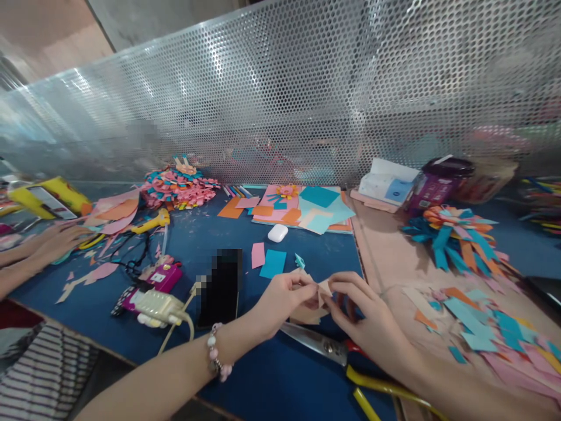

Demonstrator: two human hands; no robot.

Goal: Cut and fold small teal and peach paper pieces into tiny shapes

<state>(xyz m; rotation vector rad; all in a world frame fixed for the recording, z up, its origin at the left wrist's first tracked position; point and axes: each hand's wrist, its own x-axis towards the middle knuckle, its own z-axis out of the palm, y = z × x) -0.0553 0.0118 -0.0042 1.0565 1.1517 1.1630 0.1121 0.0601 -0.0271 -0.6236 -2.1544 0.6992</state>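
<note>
My left hand [283, 295] and my right hand [362, 310] meet over the blue table [272, 380], both pinching the same small piece of pale pink paper [316, 290] between thumb and fingers. A bead bracelet [217, 354] circles my left wrist. More pale paper [307, 316] lies just under my hands. Large scissors [324, 345] with red and yellow handles lie on the table below my right hand.
A dark phone [221, 286] and a glue gun [160, 304] lie left of my hands. Paper squares [272, 263], a white earbud case [277, 233] and paper flowers [179, 187], [456, 231] fill the table. Another person's hands [52, 240] work at far left. A perforated metal screen [307, 88] backs the table.
</note>
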